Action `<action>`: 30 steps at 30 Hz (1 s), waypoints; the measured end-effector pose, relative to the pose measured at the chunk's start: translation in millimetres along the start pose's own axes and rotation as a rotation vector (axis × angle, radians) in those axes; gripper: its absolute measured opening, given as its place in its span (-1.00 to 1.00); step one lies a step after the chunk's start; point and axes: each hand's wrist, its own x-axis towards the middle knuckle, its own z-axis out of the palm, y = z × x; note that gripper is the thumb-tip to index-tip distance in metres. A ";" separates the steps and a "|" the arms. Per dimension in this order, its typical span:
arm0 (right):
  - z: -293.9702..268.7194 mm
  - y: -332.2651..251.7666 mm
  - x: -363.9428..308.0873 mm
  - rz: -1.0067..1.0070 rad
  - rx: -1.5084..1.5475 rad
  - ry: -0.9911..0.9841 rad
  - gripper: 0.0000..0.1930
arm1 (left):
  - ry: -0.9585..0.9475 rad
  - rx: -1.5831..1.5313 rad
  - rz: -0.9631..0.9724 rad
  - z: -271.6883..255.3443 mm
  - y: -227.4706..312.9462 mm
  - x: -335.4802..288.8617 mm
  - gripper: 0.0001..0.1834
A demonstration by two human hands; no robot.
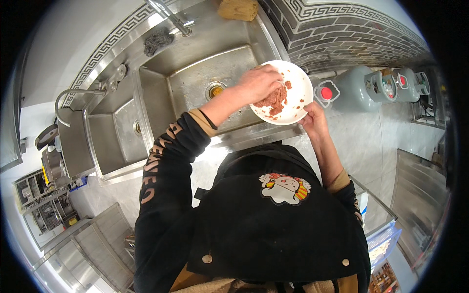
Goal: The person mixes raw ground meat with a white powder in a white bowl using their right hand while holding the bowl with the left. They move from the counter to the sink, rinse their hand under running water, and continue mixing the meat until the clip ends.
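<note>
A white round bowl (302,88) is tilted over the right front edge of the large sink basin (195,78). Reddish-brown minced meat (277,103) lies in a clump at its left side, with small bits stuck around the inner wall. My left hand (259,84) reaches over the bowl's left rim, fingers curled down into the meat; the fingertips are partly hidden. On the near right, my right hand (314,118) grips the bowl's rim and holds it up.
A smaller basin (119,132) adjoins on the left. Two faucets, one a chrome faucet (171,17), rise behind. Dark steel wool (157,41) rests on the back ledge, and a brown block (238,9) at the far corner. Grey gas cylinders (354,88) stand to the right.
</note>
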 end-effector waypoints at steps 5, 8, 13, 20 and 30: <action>-4.2 -3.6 0.3 -0.001 0.039 0.048 -0.58 | -0.182 0.048 -0.287 21.1 9.2 -15.0 -0.37; 0.4 1.5 0.5 0.000 0.046 0.020 -0.59 | -0.034 -0.231 -0.458 41.1 14.3 -13.1 -0.39; 10.8 8.7 -5.7 -0.047 0.066 -0.055 -0.59 | 0.288 -0.485 -0.366 32.7 25.8 -16.4 -0.60; 44.3 31.5 -32.2 -0.101 0.099 -0.058 -0.59 | 0.077 -0.136 0.058 21.1 33.8 -56.3 -0.85; 64.6 75.8 -67.9 -0.108 0.099 0.093 -0.57 | -0.049 -0.468 -0.171 -18.7 -18.5 -67.5 -0.55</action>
